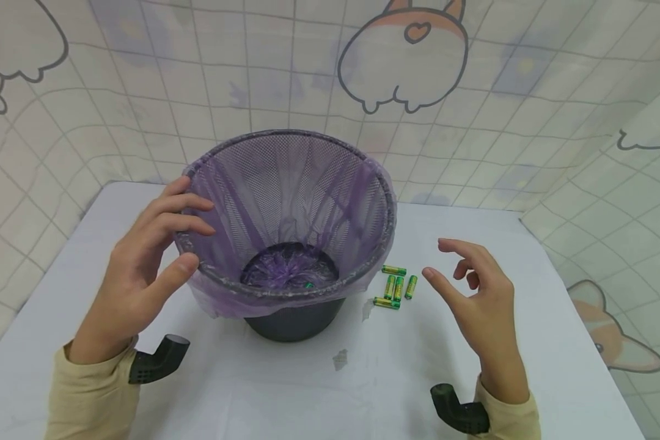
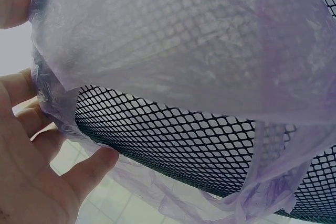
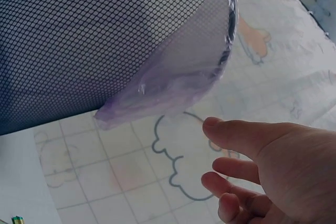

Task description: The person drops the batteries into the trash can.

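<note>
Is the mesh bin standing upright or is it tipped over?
Upright. The bin stands on its base on the table, mouth up, purple bag lining it.

Left hand at lined bin

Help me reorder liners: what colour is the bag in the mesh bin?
Translucent purple bag, lining the dark mesh bin; the head view shows it best.

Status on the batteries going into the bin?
Done: one battery lies at the bottom of the lined bin. In hand: nothing; the left hand touches the bin's rim, the right hand hovers open, holding nothing. Left: five batteries on the table beside the bin.
</note>
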`<state>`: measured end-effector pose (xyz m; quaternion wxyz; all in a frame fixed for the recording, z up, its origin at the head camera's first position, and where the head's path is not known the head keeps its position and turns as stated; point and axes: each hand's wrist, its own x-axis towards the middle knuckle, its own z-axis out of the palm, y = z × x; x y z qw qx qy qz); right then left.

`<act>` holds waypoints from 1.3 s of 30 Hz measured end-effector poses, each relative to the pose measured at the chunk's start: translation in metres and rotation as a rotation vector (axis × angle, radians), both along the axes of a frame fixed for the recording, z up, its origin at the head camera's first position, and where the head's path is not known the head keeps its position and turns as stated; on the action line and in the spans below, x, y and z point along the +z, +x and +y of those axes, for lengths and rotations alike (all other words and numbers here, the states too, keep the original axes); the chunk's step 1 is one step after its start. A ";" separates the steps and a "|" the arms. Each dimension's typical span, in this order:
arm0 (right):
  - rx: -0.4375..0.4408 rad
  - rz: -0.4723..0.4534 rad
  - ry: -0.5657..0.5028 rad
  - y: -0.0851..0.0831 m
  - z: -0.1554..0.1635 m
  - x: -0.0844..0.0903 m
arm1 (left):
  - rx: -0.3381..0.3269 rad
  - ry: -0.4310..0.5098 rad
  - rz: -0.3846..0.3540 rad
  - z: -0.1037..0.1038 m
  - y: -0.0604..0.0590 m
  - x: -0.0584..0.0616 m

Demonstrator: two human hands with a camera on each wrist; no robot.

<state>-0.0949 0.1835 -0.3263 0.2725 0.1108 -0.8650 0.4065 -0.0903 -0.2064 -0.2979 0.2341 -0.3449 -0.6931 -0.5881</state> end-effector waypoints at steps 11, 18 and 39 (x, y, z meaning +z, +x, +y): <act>-0.062 -0.119 0.086 -0.007 0.018 -0.004 | -0.005 0.004 0.007 0.000 -0.001 0.001; -0.074 -0.168 0.142 -0.008 0.022 -0.004 | -0.006 0.009 0.010 0.000 -0.001 0.001; -0.051 -0.333 0.271 -0.022 0.028 -0.025 | 0.013 -0.025 0.018 -0.002 0.000 0.000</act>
